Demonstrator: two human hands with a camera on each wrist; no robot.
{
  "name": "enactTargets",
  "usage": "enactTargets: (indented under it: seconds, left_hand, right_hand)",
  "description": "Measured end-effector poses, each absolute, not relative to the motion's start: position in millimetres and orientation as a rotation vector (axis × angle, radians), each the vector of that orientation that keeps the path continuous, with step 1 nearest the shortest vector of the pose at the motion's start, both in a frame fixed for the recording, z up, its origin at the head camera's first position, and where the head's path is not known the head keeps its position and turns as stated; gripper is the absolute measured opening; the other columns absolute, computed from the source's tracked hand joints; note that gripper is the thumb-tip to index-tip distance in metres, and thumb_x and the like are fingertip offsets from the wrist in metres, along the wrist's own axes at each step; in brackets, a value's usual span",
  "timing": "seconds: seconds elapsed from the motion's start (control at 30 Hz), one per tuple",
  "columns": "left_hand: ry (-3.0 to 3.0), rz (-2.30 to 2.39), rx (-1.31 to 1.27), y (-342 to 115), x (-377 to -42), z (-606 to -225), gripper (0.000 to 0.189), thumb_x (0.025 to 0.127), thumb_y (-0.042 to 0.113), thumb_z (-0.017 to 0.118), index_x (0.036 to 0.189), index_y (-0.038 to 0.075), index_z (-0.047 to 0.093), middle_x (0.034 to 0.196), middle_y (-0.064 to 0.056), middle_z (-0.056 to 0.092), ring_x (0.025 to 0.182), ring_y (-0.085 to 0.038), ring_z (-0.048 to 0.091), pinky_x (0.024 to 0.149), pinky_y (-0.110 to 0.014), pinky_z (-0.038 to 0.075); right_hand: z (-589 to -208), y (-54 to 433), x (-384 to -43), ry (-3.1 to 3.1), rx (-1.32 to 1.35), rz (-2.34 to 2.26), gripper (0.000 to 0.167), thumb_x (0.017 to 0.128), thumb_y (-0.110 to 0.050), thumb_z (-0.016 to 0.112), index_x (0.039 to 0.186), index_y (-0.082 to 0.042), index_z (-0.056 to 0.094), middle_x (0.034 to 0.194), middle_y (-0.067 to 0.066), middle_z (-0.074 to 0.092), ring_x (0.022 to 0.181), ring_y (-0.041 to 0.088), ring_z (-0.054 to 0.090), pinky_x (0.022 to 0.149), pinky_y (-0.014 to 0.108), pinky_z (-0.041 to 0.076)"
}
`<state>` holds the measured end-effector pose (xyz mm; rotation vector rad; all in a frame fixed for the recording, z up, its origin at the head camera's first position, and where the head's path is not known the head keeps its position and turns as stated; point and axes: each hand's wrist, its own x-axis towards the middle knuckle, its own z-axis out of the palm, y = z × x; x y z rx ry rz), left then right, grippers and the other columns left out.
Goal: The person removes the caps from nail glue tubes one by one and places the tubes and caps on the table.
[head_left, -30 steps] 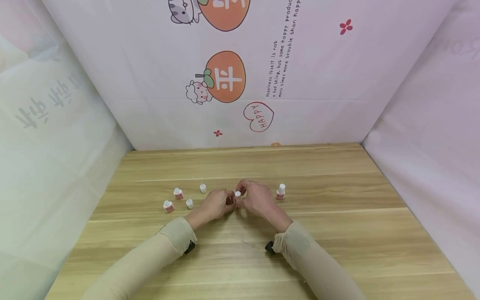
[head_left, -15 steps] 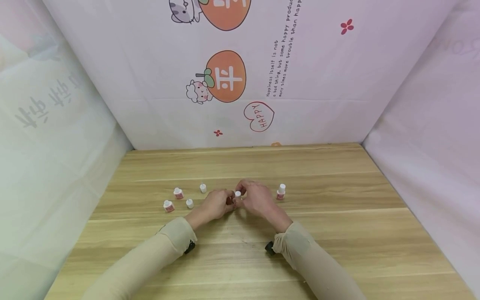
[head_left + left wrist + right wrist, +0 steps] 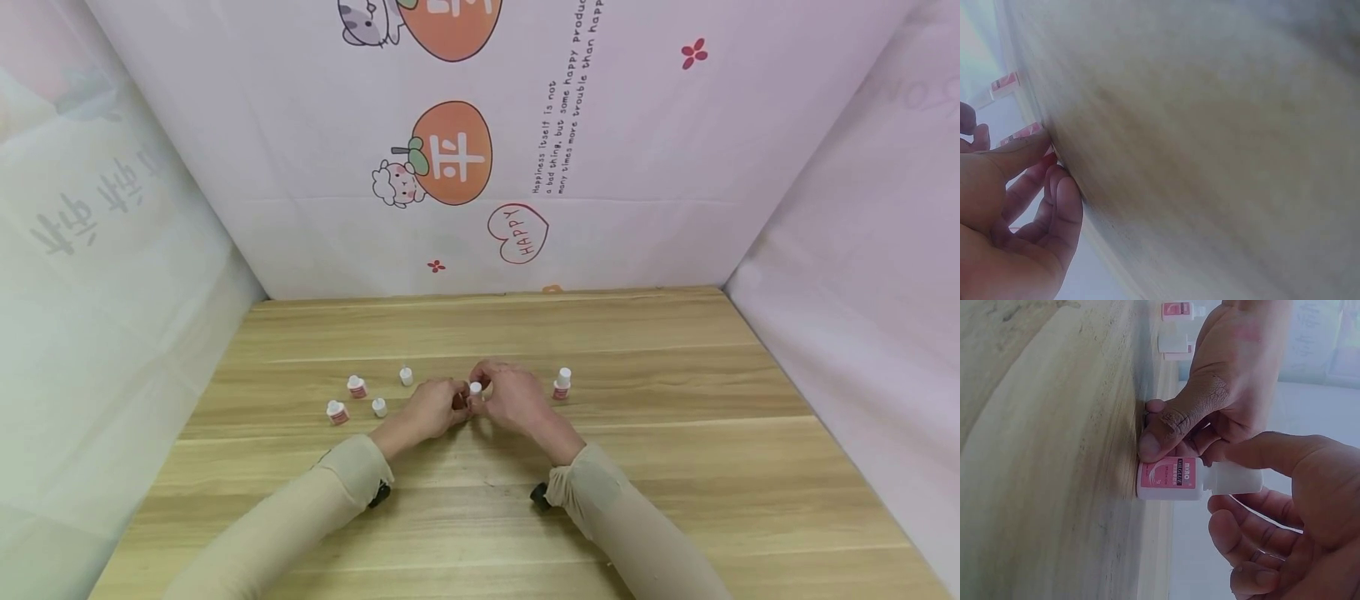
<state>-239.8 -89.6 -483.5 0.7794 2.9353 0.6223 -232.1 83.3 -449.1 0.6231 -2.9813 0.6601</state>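
Observation:
A small nail glue bottle [image 3: 1169, 481] with a pink label and a white cap [image 3: 1238, 479] stands upright on the table between my hands. Low on its body, my left hand [image 3: 433, 407] grips it with thumb and fingers, as the right wrist view shows. My right hand [image 3: 517, 400] pinches the cap between thumb and fingers. A narrow strip of the bottle's neck shows below the cap. From the left wrist, part of the pink label shows behind my left hand [image 3: 1016, 231].
Left of my hands stand two uncapped glue bottles [image 3: 337, 412] and, beside them, two loose white caps [image 3: 379, 407] with thin pins pointing up. A capped glue bottle [image 3: 562, 383] stands to the right. A printed cloth [image 3: 630, 167] hangs behind the wooden table [image 3: 480, 533].
The fingers of my right hand have shifted very slightly at the cap. My left hand, the bottle and everything else stay in place.

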Motion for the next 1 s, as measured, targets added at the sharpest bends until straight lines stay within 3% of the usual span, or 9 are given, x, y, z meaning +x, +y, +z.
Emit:
enactTargets:
  seconds: [1.0]
  left_hand:
    - [2.924, 0.623, 0.772, -90.3, -240.3, -484.9, 0.017, 0.089, 0.023, 0.076, 0.099, 0.012, 0.069, 0.08, 0.0, 0.067, 0.071, -0.011, 0.058, 0.066, -0.028, 0.049]
  right_hand:
    - [-447.5, 83.8, -230.6, -2.97, 0.622, 0.664, 0.019, 0.086, -0.028, 0.075, 0.101, -0.022, 0.065, 0.098, -0.005, 0.071, 0.082, 0.015, 0.063, 0.073, 0.035, 0.051]
